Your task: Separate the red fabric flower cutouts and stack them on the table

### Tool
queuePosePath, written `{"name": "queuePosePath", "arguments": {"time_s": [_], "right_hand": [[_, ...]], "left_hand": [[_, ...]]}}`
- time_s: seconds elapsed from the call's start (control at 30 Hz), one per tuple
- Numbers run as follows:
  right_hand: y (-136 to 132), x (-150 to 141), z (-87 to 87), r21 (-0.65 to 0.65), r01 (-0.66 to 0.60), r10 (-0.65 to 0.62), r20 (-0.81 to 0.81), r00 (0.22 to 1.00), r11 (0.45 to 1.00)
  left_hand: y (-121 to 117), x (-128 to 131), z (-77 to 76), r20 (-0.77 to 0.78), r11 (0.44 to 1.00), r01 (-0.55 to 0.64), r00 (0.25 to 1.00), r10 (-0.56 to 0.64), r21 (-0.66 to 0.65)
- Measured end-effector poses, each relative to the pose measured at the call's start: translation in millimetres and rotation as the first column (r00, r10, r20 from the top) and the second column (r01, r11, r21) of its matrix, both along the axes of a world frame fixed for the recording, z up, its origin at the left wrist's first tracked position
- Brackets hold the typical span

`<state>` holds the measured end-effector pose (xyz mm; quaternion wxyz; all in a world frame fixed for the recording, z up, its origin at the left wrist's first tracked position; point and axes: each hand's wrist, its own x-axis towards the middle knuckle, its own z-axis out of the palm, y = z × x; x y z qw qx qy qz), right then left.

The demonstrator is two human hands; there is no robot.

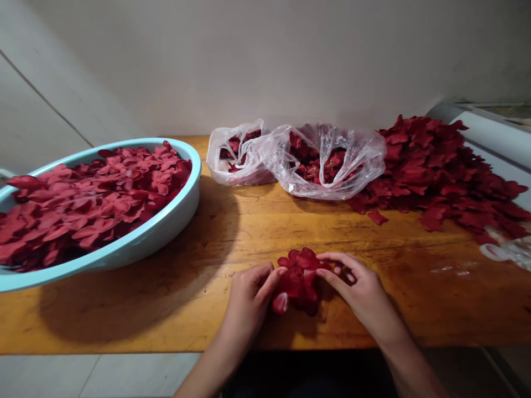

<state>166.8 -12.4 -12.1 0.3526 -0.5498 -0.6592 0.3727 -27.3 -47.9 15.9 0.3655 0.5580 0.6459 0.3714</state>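
A small clump of dark red fabric petals [299, 279] lies near the front edge of the wooden table [232, 243]. My left hand [249, 298] pinches its left side with the fingers curled on the petals. From the right, my right hand [360, 290] grips the same clump, fingertips pressed into it. Both hands rest low on the tabletop.
A light blue basin [166, 226] heaped with red petals sits at the left. Two clear plastic bags [323, 160] holding petals lie at the back centre. A large loose pile of petals [440, 177] covers the back right, beside a white ledge [493, 132].
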Motion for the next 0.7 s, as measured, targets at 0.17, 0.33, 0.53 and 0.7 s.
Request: {"name": "queuePosePath", "arguments": {"time_s": [0.17,0.33,0.53,0.7], "right_hand": [[1,5,5.5,0.177,-0.008,-0.018,0.143,0.990,0.984],[-14,-1,29.6,0.186,-0.104,0.087,0.094,0.992,0.977],[-25,-39,33.8,-0.037,-0.289,0.282,-0.132,0.950,0.957],[-8,-50,17.2,-0.099,-0.262,0.231,-0.249,0.940,0.960]], "left_hand": [[3,-10,2.2,-0.428,0.995,0.027,0.904,0.015,0.093],[-7,-16,6.4,-0.511,0.940,-0.044,0.830,0.223,0.340],[-6,0,15.8,-0.418,0.824,0.072,0.884,0.208,0.562],[4,-1,14.0,-0.301,0.913,0.028,0.948,0.106,0.408]]}}
